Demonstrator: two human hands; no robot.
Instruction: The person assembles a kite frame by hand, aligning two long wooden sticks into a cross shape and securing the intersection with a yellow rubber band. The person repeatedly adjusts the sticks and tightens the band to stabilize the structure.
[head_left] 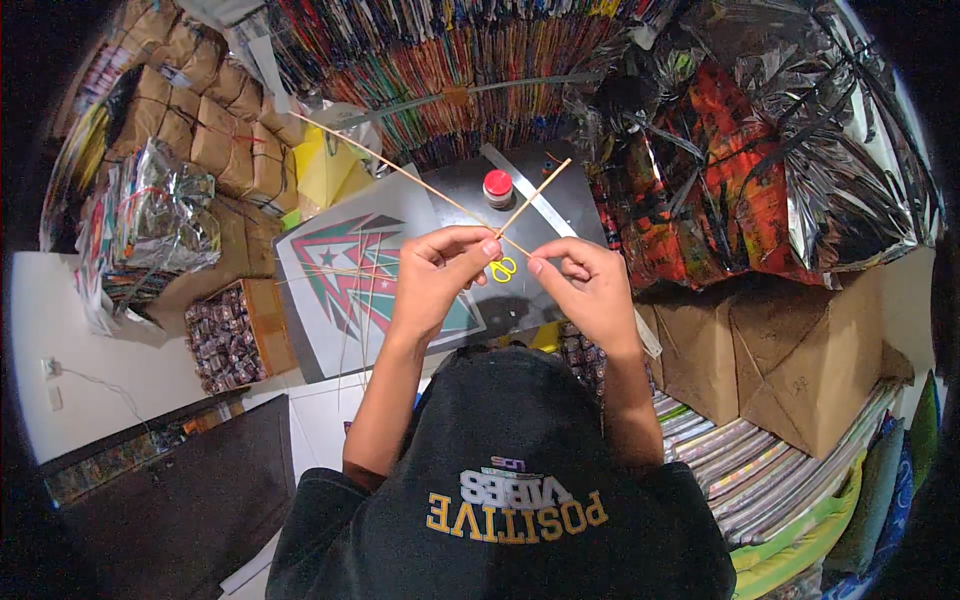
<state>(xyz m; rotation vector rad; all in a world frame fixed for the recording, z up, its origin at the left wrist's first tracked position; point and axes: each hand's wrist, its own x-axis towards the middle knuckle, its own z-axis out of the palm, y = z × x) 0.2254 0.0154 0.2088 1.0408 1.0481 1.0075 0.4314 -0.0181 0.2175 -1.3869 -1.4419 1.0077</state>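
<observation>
Above a dark table (540, 310), my left hand (435, 275) pinches two thin wooden sticks where they cross. The long stick (390, 165) slants up to the far left; the shorter stick (545, 186) points up to the right. My right hand (590, 290) is closed in a pinch on the long stick's near right end. Below the hands, yellow-handled scissors (508, 268) lie partly hidden. A small jar with a red lid (497, 185) stands beyond them, beside a metal ruler (548, 212). To the left, several thin sticks rest on a printed sheet (325, 235) with red, green and black shapes.
Stacked colourful folded sheets (450, 75) line the far side. Brown wrapped bundles (225, 135) stand at far left, above an open box of small packets (225, 340). Red and silver plastic-wrapped bundles (730, 180) and cardboard boxes (800, 355) crowd the right.
</observation>
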